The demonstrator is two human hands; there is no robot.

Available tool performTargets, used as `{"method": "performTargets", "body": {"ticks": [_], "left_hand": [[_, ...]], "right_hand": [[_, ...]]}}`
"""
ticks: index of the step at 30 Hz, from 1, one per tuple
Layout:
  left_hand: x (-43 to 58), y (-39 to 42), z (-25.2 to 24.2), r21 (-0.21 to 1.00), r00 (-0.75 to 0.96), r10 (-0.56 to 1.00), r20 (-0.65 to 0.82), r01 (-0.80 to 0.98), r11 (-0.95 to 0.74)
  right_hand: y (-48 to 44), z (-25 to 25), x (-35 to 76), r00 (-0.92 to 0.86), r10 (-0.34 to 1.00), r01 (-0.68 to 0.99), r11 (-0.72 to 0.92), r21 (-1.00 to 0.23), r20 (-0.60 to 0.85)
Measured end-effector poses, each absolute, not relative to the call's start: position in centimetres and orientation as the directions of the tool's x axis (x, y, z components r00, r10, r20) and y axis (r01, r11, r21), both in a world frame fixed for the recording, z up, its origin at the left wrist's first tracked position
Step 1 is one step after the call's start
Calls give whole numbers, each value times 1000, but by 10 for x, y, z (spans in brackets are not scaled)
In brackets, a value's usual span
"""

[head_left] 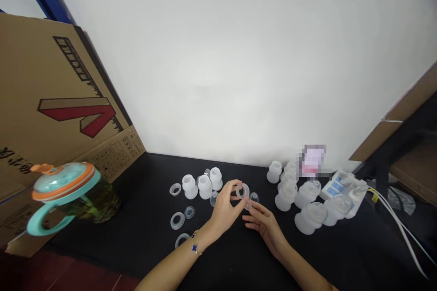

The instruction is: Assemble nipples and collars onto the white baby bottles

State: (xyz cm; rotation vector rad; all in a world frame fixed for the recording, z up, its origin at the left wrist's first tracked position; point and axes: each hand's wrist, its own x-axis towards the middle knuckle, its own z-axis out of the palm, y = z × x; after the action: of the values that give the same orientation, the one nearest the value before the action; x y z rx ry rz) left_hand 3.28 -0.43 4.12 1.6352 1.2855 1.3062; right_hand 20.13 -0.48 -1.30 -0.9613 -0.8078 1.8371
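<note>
My left hand (223, 204) grips a translucent bottle collar ring (247, 188) between thumb and fingers, tilted above the black table. Just below the ring, a clear silicone nipple (248, 205) is at the fingertips of my right hand (268, 226), whose lower fingers are loosely spread. Another clear nipple (254, 197) lies behind my hands, and one more (214, 198) is partly covered by my left hand. Small white bottles (205, 187) stand open-topped to the left. Loose collar rings (177, 221) and a nipple (189, 212) lie nearer my left wrist.
Several white bottles with clear tops (310, 218) stand at the right, beside a white power strip (355, 191) with cables. A teal and orange lidded jug (64, 191) stands at the left before a cardboard box (51, 77). A white wall (221, 54) rises behind the table.
</note>
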Motion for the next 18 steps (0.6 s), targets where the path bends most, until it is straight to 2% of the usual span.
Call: {"method": "performTargets", "body": {"ticks": [4, 9, 18], "left_hand": [[35, -9, 28, 922, 37, 945, 326, 207, -326], [36, -14, 15, 945, 65, 953, 295, 129, -302], [37, -16, 11, 929, 62, 947, 316, 184, -322]], "right_hand": [[-4, -15, 203, -310, 905, -446, -410, -796, -293], [0, -19, 204, -297, 894, -477, -443, -759, -336], [0, -15, 204, -328, 889, -468, -447, -762, -320]]}}
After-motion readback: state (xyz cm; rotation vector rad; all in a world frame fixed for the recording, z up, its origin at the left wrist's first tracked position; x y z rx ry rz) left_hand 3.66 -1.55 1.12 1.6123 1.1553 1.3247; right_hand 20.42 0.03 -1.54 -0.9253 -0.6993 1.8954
